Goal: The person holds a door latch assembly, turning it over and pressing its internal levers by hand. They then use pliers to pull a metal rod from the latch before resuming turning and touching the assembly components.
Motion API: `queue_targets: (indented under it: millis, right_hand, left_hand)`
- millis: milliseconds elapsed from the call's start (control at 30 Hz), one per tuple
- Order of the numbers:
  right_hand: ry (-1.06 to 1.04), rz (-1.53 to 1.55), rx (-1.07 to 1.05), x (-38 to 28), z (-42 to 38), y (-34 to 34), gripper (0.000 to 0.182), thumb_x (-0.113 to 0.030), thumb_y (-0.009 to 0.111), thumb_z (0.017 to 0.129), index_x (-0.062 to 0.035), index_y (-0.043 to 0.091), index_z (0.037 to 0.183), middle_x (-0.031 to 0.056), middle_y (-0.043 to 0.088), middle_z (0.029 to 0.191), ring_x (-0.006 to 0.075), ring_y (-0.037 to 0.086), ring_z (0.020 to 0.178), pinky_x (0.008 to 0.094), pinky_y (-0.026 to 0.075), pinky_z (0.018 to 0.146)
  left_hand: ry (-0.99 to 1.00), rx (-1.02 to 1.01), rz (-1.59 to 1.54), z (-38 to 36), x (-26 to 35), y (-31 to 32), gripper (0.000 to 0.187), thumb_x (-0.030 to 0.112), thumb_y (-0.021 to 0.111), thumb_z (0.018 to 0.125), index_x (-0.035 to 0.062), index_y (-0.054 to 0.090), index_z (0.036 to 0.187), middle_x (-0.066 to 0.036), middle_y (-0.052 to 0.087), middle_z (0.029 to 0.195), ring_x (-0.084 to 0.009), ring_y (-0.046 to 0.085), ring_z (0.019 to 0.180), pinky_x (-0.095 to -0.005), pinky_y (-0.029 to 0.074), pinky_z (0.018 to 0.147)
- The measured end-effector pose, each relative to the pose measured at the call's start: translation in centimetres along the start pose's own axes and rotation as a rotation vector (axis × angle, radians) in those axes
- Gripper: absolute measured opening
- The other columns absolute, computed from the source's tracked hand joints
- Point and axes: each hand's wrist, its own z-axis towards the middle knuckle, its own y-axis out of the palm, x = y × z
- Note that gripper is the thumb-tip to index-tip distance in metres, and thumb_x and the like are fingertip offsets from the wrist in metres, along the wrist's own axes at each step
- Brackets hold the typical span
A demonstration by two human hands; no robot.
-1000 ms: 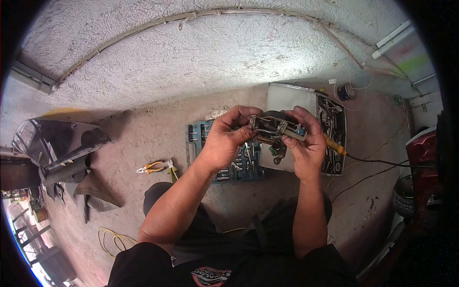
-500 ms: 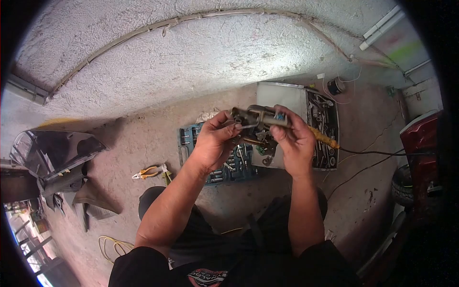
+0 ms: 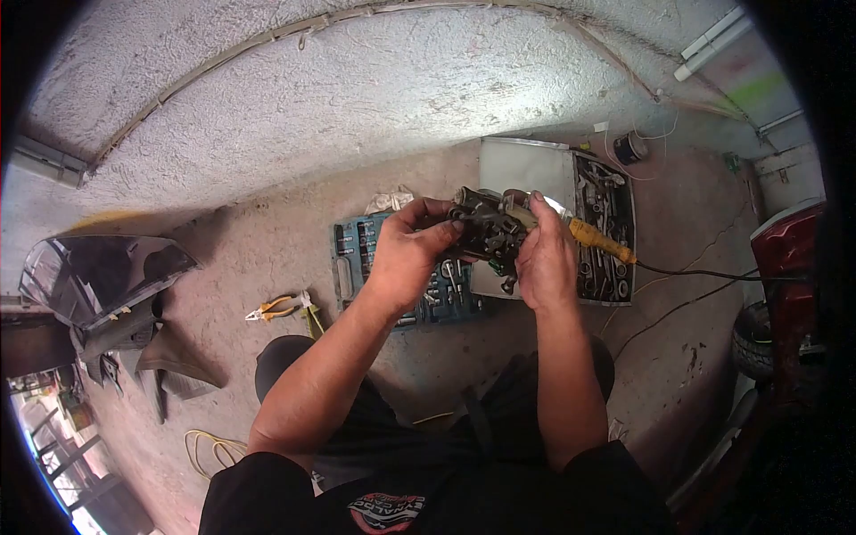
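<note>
Mechanism (image 3: 489,234), a dark greasy metal assy w/ levers and small green bits, sits up at chest height between both hands, over the floor and clear of it. Head view: left hand (image 3: 412,254) is clenched on its left side, fingers curled over the top edge; right hand (image 3: 546,259) grips the right side, thumb up by a pale bracket. Whether the right hand also pinches the yellow-handled tool (image 3: 599,241) that sticks out just behind it, can't tell.

Risks, as a judgement: the part looks oily, so a slack grip could let it slip and drop onto the concrete floor (image 3: 267,259); loose small pieces could fall out and roll off. Sharp bracket edges sit close to the fingertips, so a pinch or cut is possible if a lever snaps shut.

Around: blue socket set (image 3: 357,259) lies open right below the hands, grey toolbox (image 3: 606,223) w/ its lid up just beside it. Black cable (image 3: 704,276) runs right from the yellow handle across the floor, a snag hazard. Pliers (image 3: 278,308) lie to the left, well apart. Yellow wire coil (image 3: 209,446) is near the knee, dark car trim panel (image 3: 98,276) far left.
</note>
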Motion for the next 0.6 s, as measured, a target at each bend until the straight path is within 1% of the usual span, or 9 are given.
queue_targets:
  millis: [33, 133, 233, 300, 400, 433, 500, 533, 600]
  right_hand:
    - [0.023, -0.016, 0.029, -0.3, -0.3, 0.5, 0.040, -0.036, 0.051, 0.103, -0.0001, 0.062, 0.117, 0.0130, 0.070, 0.104, 0.0211, 0.069, 0.091, 0.0334, 0.056, 0.082]
    - [0.073, -0.033, 0.065, -0.9, -0.9, 1.2, 0.040, -0.038, 0.051, 0.103, -0.0021, 0.061, 0.116, 0.0111, 0.067, 0.103, 0.0214, 0.069, 0.090, 0.0330, 0.055, 0.080]
    - [0.098, 0.007, 0.012, -0.8, -0.6, 1.0, 0.046, -0.042, 0.054, 0.101, -0.0017, 0.057, 0.123, 0.0116, 0.067, 0.107, 0.0207, 0.068, 0.092, 0.0323, 0.055, 0.082]
    - [0.120, 0.030, 0.022, -0.4, 0.0, 0.6, 0.051, -0.041, 0.060, 0.099, -0.0004, 0.053, 0.130, 0.0122, 0.067, 0.108, 0.0191, 0.066, 0.091, 0.0319, 0.054, 0.084]
    - [-0.045, -0.297, -0.004, 0.8, 0.0, 0.2, 0.075, -0.049, 0.065, 0.094, 0.0032, 0.041, 0.142, 0.0157, 0.056, 0.128, 0.0239, 0.056, 0.118, 0.0367, 0.045, 0.101]
    - [-0.048, -0.291, -0.045, 0.8, -0.1, 0.2, 0.078, -0.045, 0.069, 0.092, 0.0039, 0.038, 0.143, 0.0168, 0.054, 0.130, 0.0244, 0.054, 0.120, 0.0375, 0.044, 0.103]
    - [-0.052, -0.280, -0.127, 0.7, -0.3, 0.4, 0.085, -0.038, 0.076, 0.088, 0.0053, 0.033, 0.147, 0.0190, 0.049, 0.135, 0.0255, 0.049, 0.124, 0.0390, 0.040, 0.107]
    - [-0.025, -0.236, -0.149, 0.6, -0.3, 0.3, 0.086, -0.032, 0.079, 0.085, 0.0052, 0.032, 0.148, 0.0195, 0.049, 0.134, 0.0260, 0.050, 0.124, 0.0392, 0.041, 0.106]
    - [0.030, -0.151, -0.194, 0.3, -0.2, -0.2, 0.091, -0.022, 0.084, 0.080, 0.0051, 0.030, 0.148, 0.0205, 0.050, 0.133, 0.0269, 0.052, 0.123, 0.0396, 0.042, 0.105]
  left_hand:
    - [-0.010, 0.010, 0.019, -0.1, 0.0, 0.0, 0.025, 0.000, 0.061, 0.094, -0.0073, 0.055, 0.116, -0.018, 0.068, 0.110, -0.0300, 0.070, 0.100, -0.0431, 0.059, 0.089]
    - [0.047, 0.052, -0.010, 0.0, -0.5, 0.3, 0.022, 0.001, 0.062, 0.095, -0.0112, 0.057, 0.113, -0.018, 0.070, 0.102, -0.0252, 0.072, 0.087, -0.0360, 0.063, 0.075]
    - [0.024, 0.092, 0.013, -0.2, 0.0, 0.5, 0.023, 0.001, 0.063, 0.094, -0.0119, 0.057, 0.112, -0.018, 0.069, 0.102, -0.0244, 0.072, 0.088, -0.0352, 0.063, 0.075]
    - [0.049, 0.126, 0.072, -0.1, -0.2, 0.3, 0.024, 0.001, 0.063, 0.093, -0.0123, 0.057, 0.112, -0.018, 0.069, 0.102, -0.0239, 0.072, 0.088, -0.0336, 0.061, 0.076]
    - [0.059, 0.166, 0.115, 0.2, -0.6, -0.1, 0.027, 0.003, 0.066, 0.091, -0.0126, 0.057, 0.112, -0.019, 0.069, 0.101, -0.0226, 0.071, 0.089, -0.0320, 0.059, 0.078]
    - [0.059, 0.176, 0.123, 0.2, -0.6, -0.2, 0.028, 0.003, 0.067, 0.091, -0.0127, 0.057, 0.112, -0.019, 0.069, 0.101, -0.0221, 0.071, 0.090, -0.0315, 0.058, 0.078]
    - [0.036, 0.156, 0.256, -0.2, 0.1, 0.1, 0.031, 0.010, 0.068, 0.092, -0.0118, 0.058, 0.112, -0.018, 0.069, 0.101, -0.0210, 0.069, 0.091, -0.0308, 0.057, 0.078]
    - [0.022, 0.146, 0.322, -0.5, 0.7, 0.4, 0.033, 0.013, 0.068, 0.092, -0.0114, 0.058, 0.112, -0.018, 0.069, 0.101, -0.0205, 0.069, 0.091, -0.0304, 0.057, 0.078]
    - [-0.028, 0.005, 0.424, -0.6, 2.4, -0.4, 0.037, 0.022, 0.066, 0.095, -0.0083, 0.059, 0.116, -0.016, 0.068, 0.106, -0.0224, 0.067, 0.096, -0.0353, 0.056, 0.082]
